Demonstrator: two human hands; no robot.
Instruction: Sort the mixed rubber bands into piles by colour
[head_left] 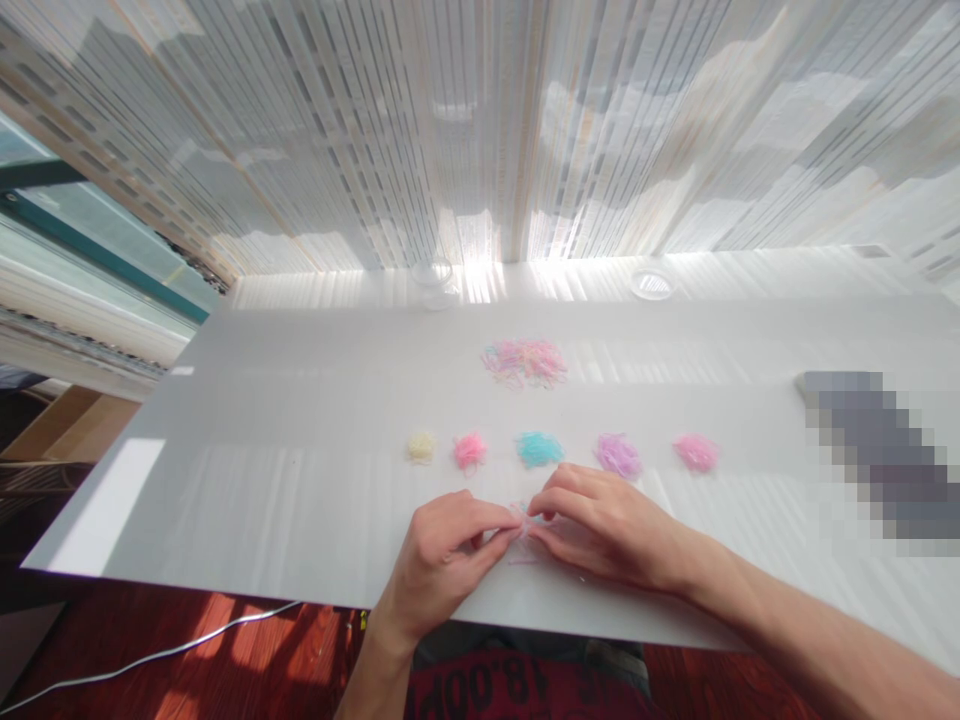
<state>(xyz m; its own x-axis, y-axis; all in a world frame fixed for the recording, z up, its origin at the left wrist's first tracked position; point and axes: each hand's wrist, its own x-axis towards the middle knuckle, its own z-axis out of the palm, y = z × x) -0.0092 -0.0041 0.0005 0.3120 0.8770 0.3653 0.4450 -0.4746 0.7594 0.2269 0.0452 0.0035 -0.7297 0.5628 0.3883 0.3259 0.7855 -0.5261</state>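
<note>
My left hand [448, 547] and my right hand [600, 522] meet at the near edge of the white table [285, 480], fingers pinched together on a small tangle of thin pink rubber bands [525, 522]. Just beyond the hands runs a row of sorted little piles: yellow [421, 446], pink [470, 451], teal [539, 449], purple [619, 455] and another pink [697, 452]. Farther back lies a larger mixed pile of coloured bands [525, 361].
Two clear round containers [433, 272] [652, 283] stand at the table's far edge by the sheer curtain. A blurred-out dark object [877, 450] lies at the right. A white cable [150, 655] crosses the red-brown floor at the lower left.
</note>
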